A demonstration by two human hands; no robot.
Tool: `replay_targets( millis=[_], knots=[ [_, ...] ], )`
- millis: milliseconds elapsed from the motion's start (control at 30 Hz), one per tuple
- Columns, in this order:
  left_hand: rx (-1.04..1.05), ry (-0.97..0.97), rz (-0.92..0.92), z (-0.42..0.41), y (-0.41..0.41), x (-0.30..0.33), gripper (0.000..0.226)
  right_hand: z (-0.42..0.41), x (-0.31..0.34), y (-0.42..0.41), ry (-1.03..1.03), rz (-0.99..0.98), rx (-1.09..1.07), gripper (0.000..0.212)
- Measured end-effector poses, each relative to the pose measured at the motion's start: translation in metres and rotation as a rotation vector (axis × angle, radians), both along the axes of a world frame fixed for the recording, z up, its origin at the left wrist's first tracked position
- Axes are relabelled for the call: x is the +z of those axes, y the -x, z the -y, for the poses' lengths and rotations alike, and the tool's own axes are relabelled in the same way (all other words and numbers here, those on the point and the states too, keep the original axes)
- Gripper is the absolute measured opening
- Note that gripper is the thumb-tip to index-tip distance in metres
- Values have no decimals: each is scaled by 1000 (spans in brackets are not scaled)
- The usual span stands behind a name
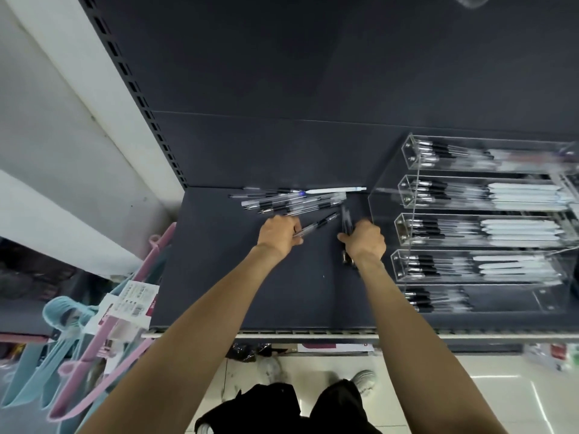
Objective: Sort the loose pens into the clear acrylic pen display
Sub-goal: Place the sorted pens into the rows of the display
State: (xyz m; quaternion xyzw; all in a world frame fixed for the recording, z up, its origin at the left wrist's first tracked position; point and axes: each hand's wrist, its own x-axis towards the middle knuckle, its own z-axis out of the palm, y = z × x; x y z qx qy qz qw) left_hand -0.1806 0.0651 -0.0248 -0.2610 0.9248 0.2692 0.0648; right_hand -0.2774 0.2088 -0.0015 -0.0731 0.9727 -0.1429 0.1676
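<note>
Left hand (279,234) grips one pen (316,226); right hand (365,241) grips a pen bundle (346,222), long axis near-far, display (407,220) just right, slots running left-right.

A dark shelf (250,292) carries loose pens (291,200) beside a clear acrylic pen display (470,214)

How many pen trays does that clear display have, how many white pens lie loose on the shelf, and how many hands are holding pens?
Trays in the clear acrylic pen display: 5
All-white pen in the loose pile: 1
Hands holding pens: 2, the left hand with one pen and the right hand with a small bunch
Total: 8
</note>
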Motion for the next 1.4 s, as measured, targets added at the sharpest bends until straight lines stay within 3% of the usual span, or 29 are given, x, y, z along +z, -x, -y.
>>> replay_targets(
  millis=[100,200,333,433,633,933,1133,1267,1400],
  knots=[
    [10,-27,19,-2,-4,3,26,4,6,7,-40,62,24,40],
    [70,-179,-1,-7,-15,5,28,3,10,12,-37,78,47,35],
    [359,-881,-211,-23,-35,9,15,-6,7,18,133,156,42,17],
    [445,-1120,-319,-39,-47,13,14,-13,3,18,463,282,-11,19],
    [561,-1022,-359,-68,-41,21,14,-16,24,-2,856,595,15,17],
    [449,-629,-425,-97,-48,29,24,-1,22,-21,794,527,203,12],
    [579,-884,-616,-104,-57,39,20,-4,35,-20,698,427,350,26],
    [597,-1042,-659,-109,-67,46,20,-1,48,-20,758,705,348,14],
    [561,-1128,-591,-110,-84,52,24,4,51,-19,741,878,390,14]
  ],
)
